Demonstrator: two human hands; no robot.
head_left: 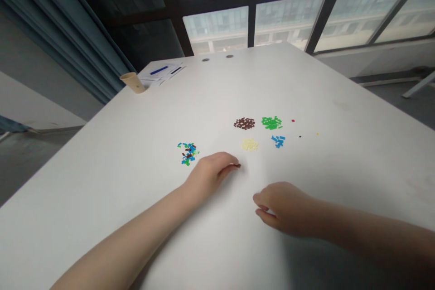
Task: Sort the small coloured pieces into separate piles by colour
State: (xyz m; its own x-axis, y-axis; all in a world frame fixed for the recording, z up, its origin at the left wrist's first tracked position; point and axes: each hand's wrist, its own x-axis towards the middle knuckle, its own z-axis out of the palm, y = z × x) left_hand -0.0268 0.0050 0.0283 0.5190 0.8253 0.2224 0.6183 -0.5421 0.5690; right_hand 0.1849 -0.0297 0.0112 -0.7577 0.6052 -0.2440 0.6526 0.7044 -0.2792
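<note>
My left hand (215, 170) is closed in a pinch on a small dark brown piece (239, 165), just above or at the tabletop; I cannot tell which. To its left lies a mixed pile of small pieces (189, 153) in blue, green, brown and pale yellow. Beyond my fingertips are sorted piles: brown pieces (244, 123), green pieces (271, 123), pale yellow pieces (250, 145) and blue pieces (278, 141). My right hand (282, 206) hovers low over the table nearer to me, fingers curled, with a small gap between thumb and fingertip and nothing visible in it.
The white table (136, 145) stretches to the windows. Single small pieces lie at the right: a red one (292, 121), a black one (300, 136) and a yellow one (317, 134). At the far left stand a paper cup (133, 82) and papers (154, 77) with a blue pen (159, 70).
</note>
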